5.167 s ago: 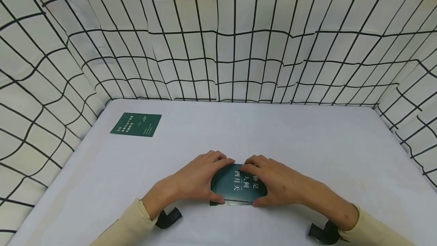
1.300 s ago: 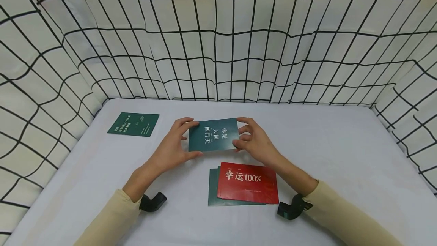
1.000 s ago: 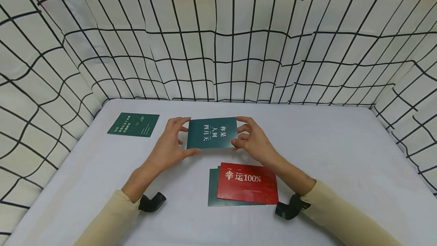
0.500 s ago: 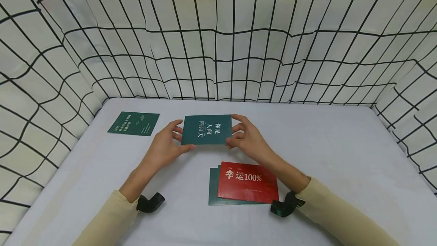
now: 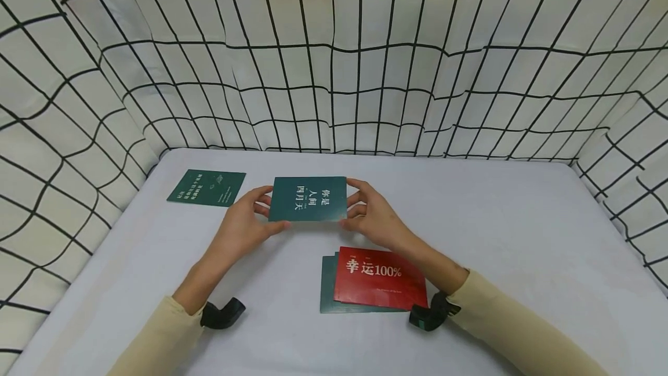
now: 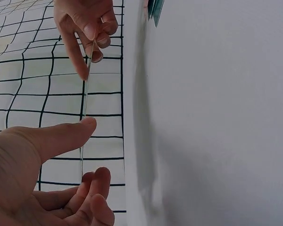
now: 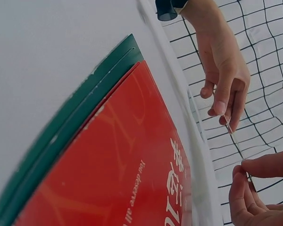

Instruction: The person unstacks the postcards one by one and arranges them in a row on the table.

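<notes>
The left hand [image 5: 245,226] and right hand [image 5: 371,217] pinch the green card [image 5: 308,198] by its side edges, above the worktop [image 5: 522,248]. Since a second ago it has drifted left, nearer the other green card [image 5: 206,188], away from the red card [image 5: 380,278] on its pile.

From my remote seat, the dark green card [image 5: 308,198] reads as thin, stiff paper with a matt face and white print; edge-on in the wrist views it is a bare sliver. The red card [image 5: 380,278] looks like smooth coated paper with a faint sheen, lying on 2 matt green cards [image 5: 326,286]. The table [image 5: 511,231] has a smooth, matt, pale surface. The grid-printed backdrop [image 5: 334,62] is wrinkled cloth. Both sleeves [image 5: 511,324] look like soft knit fabric.
</notes>
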The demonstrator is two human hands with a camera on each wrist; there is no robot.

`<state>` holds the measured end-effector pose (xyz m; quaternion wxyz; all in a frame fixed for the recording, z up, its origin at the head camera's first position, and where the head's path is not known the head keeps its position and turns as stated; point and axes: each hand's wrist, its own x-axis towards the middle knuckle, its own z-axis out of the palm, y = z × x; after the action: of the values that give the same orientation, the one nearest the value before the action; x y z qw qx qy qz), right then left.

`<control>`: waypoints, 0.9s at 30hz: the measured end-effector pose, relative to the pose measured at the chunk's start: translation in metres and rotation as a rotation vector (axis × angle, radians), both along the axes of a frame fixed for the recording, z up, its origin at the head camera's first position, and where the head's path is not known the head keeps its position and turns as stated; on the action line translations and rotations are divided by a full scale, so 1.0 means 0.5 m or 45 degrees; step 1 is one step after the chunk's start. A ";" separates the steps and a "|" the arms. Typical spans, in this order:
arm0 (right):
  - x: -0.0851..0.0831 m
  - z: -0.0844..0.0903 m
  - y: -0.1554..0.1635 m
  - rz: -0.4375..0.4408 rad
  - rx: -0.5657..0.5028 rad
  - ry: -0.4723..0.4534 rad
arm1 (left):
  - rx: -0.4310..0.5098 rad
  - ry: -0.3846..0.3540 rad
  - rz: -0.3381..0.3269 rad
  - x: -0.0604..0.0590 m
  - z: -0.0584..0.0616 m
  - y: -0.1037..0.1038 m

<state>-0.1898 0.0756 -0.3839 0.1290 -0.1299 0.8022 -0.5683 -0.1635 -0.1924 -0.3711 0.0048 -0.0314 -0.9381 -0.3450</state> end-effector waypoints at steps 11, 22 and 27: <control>0.000 0.006 -0.013 0.043 0.048 0.052 | -0.031 -0.012 0.017 0.014 -0.003 -0.019; 0.002 0.011 -0.033 0.077 0.108 0.084 | -0.004 -0.021 0.080 0.030 0.001 -0.032; 0.001 0.011 -0.043 0.066 0.094 0.077 | -0.003 0.004 0.070 0.030 0.000 -0.040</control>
<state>-0.1894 0.0543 -0.3786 0.1241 -0.1628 0.8225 -0.5306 -0.1485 -0.2127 -0.3712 0.0156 -0.0061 -0.9389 -0.3437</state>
